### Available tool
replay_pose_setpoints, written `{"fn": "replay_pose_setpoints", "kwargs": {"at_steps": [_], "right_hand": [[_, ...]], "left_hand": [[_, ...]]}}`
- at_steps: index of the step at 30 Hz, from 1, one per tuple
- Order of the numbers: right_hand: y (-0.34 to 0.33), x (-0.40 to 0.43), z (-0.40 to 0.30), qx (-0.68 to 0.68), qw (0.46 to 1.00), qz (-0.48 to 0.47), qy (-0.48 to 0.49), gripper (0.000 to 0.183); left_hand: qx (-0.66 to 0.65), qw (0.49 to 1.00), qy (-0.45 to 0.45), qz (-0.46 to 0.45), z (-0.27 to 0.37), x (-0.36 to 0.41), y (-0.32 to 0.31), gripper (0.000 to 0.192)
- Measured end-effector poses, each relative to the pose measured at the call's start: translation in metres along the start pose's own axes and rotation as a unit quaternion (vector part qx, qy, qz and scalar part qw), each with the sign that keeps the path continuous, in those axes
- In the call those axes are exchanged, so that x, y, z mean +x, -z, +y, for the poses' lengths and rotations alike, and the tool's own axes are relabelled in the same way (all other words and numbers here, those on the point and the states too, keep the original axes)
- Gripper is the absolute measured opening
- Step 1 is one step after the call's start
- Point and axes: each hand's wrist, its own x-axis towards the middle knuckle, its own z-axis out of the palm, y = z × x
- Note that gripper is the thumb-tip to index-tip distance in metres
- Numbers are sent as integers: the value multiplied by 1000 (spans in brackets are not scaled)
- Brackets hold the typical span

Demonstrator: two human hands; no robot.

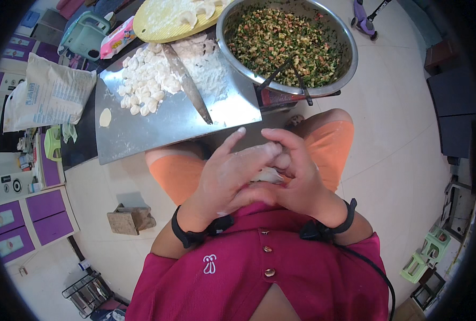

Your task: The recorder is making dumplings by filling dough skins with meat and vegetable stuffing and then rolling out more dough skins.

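Observation:
A whitish dough dumpling (pixel 268 175) sits low between my two hands, in front of my shirt, and fingers partly cover it. My left hand (pixel 236 172) curves around it from the left, thumb and fingers dusted with flour. From the other side my right hand (pixel 304 172) holds it too, its fingertips meeting the left ones. Beyond them, on a metal sheet (pixel 173 128), lie a tapered wooden rolling pin (pixel 187 84), a pile of small dough pieces (pixel 141 82) and one flat round wrapper (pixel 105 117). A steel bowl (pixel 352 66) holds chopped filling (pixel 282 44).
Several shaped dumplings (pixel 205 10) rest on a floured yellow tray (pixel 157 26). Loose flour (pixel 210 72) covers part of the sheet. Two black handles (pixel 302 82) cross the bowl's near rim. A white printed bag (pixel 57 92) stands left; a small wooden stool (pixel 125 220) is on the floor.

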Motion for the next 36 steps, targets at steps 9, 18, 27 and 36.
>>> {"fn": "replay_pose_setpoints", "kwargs": {"at_steps": [9,18,27,36], "right_hand": [[-1,2,0,19,1000,-10,13,68],[-1,-1,4,39,999,-8,1,69],[-4,1,6,28,999,4,26,70],[-1,-2,5,52,998,9,-22,71]], "left_hand": [[96,992,-52,66,-2,-8,-2,34],[63,996,-37,54,2,-4,-2,34],[39,997,-42,58,-5,-7,-3,37],[-78,994,0,78,-5,-14,-15,48]]}}
